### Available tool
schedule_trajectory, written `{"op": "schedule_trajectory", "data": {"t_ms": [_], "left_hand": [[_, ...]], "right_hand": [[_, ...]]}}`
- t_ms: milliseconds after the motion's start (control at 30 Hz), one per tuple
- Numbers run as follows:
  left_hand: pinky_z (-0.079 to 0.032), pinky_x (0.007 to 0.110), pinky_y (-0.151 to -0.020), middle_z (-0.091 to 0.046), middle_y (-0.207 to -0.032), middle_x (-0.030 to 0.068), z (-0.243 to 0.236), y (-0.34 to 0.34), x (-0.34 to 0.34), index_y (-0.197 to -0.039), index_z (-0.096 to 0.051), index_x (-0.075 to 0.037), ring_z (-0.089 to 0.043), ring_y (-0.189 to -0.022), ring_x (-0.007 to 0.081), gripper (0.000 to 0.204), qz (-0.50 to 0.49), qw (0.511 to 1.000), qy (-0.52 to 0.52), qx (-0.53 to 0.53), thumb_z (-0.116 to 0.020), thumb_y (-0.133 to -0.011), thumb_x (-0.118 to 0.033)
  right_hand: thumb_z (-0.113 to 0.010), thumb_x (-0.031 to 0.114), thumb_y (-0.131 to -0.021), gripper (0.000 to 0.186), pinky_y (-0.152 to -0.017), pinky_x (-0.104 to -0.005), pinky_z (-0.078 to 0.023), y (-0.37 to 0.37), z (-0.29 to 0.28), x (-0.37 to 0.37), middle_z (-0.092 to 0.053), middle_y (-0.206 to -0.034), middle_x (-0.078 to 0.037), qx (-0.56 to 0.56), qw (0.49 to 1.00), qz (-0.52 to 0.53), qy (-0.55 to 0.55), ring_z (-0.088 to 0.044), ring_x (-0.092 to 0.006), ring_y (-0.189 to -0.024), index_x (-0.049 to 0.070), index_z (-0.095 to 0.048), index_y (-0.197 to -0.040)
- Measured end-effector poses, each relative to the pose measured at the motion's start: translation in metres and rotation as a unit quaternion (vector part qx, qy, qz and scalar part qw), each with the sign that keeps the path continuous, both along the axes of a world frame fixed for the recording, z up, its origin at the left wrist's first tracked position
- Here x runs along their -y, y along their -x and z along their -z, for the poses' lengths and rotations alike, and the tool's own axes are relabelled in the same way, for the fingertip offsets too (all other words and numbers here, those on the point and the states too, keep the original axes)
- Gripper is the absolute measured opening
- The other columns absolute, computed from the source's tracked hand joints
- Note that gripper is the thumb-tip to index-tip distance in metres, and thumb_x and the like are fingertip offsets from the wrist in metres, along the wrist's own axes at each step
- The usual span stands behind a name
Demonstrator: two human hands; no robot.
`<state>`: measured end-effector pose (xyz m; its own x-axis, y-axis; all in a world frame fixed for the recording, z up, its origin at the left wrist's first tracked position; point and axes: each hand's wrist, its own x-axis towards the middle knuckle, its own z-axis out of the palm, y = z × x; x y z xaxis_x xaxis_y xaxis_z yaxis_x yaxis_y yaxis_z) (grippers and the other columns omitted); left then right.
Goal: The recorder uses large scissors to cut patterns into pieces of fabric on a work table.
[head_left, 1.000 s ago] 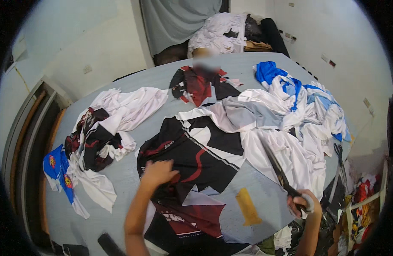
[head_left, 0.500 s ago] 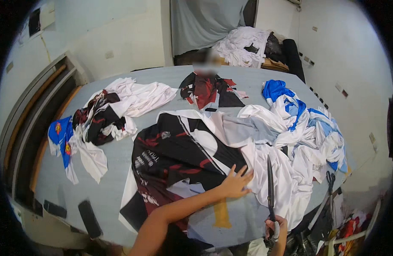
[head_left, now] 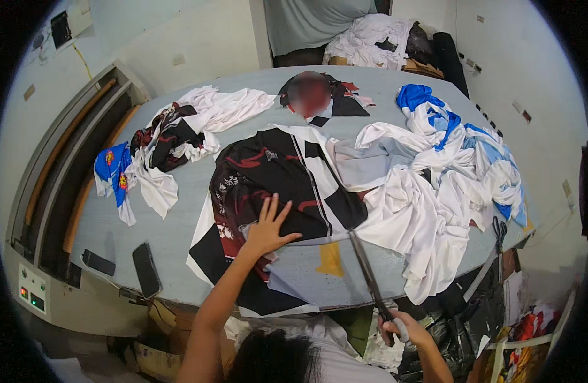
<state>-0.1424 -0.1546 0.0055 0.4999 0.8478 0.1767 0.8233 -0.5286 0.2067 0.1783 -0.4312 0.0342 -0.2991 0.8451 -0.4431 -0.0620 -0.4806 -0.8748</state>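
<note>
My left hand [head_left: 268, 231] lies flat with fingers spread on a black and dark-red printed fabric panel [head_left: 278, 182], which has white edges and a white stripe. In my right hand [head_left: 407, 328], at the table's near edge, is a pair of large scissors [head_left: 369, 276] gripped by the handles. Its long blades point away and to the left, the tips close to the panel's near right corner. The blades look nearly closed. Beside that corner, to the right, is a heap of crumpled white fabric [head_left: 399, 207].
Blue and white cloth [head_left: 434, 118] is piled at the table's far right. Other cut pieces [head_left: 172, 137] lie at the left, and a dark-red and black heap [head_left: 342, 102] at the back. Two dark phone-like objects [head_left: 146, 269] rest near the left front edge. Black plastic bags [head_left: 444, 345] are below right.
My left hand has shifted left across the panel. The scissors have swung so their tips point left toward the panel's corner. The panel's right part lies flatter, apart from the white heap.
</note>
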Motion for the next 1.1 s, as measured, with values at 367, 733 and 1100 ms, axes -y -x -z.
{"op": "schedule_trajectory", "data": {"t_ms": [367, 733, 1100], "left_hand": [[-0.029, 0.045, -0.099, -0.049, -0.120, 0.0115, -0.038, -0.025, 0.014, -0.110, -0.055, -0.014, -0.053, -0.101, 0.0301, 0.043, 0.096, 0.968, 0.230, 0.031, -0.056, -0.078, -0.043], [-0.010, 0.057, -0.103, -0.032, -0.136, 0.0096, 0.009, -0.050, 0.003, -0.128, -0.043, -0.023, -0.024, -0.128, 0.0337, 0.079, 0.242, 0.966, -0.035, 0.079, -0.056, -0.065, -0.069], [0.000, 0.069, -0.094, -0.018, -0.143, 0.0159, 0.016, -0.052, 0.015, -0.136, -0.029, -0.007, -0.011, -0.132, 0.0382, 0.110, 0.129, 0.991, 0.006, 0.025, -0.048, -0.056, -0.081]], "right_hand": [[-0.064, 0.041, -0.080, 0.043, -0.051, -0.0231, -0.042, 0.039, -0.016, 0.014, -0.055, -0.065, -0.002, 0.102, 0.987, -0.042, 0.114, -0.052, -0.0092, -0.056, 0.000, -0.055, -0.091], [-0.065, 0.033, -0.081, 0.035, -0.047, -0.0224, -0.041, 0.063, -0.024, 0.010, -0.055, -0.058, -0.002, 0.123, 0.984, -0.015, 0.129, -0.055, -0.0102, -0.052, 0.001, -0.052, -0.081], [-0.065, 0.039, -0.078, 0.043, -0.050, -0.0302, -0.035, 0.067, -0.024, 0.000, -0.047, -0.057, -0.007, 0.272, 0.955, -0.044, 0.110, -0.040, -0.0135, -0.054, -0.001, -0.050, -0.073]]}}
